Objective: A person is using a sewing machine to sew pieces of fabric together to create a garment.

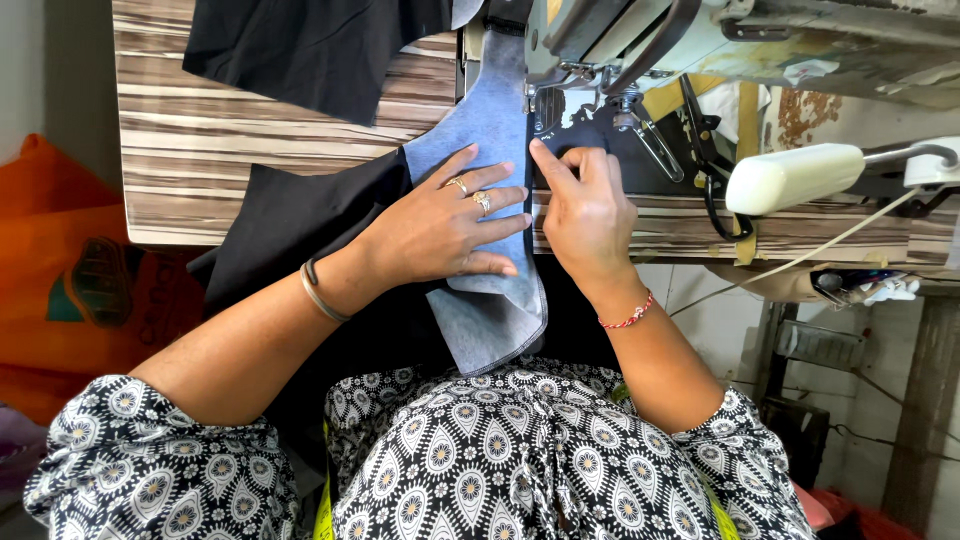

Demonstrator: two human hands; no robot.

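We look down on a striped wood-grain tabletop, the largest thing before us, with a sewing machine standing along its far right part. Black fabric spreads over the tabletop's near left edge and hangs down toward our lap, and another black piece lies at the far edge. On the black fabric lies a grey-blue fabric panel, running from under the machine's head back over the tabletop edge, its rounded end hanging just above our patterned dress. A cream-coloured cylindrical part juts out at the right, with a white cord trailing below it.

Our left hand lies flat and released on the grey-blue panel, fingers spread, pressing it to the tabletop; two rings and a bangle show on it. Our right hand sits just beside it, touching the panel's dark right edge, fingers curled with the fingertips pinching the fabric close to the presser foot. A red thread bracelet circles that wrist.
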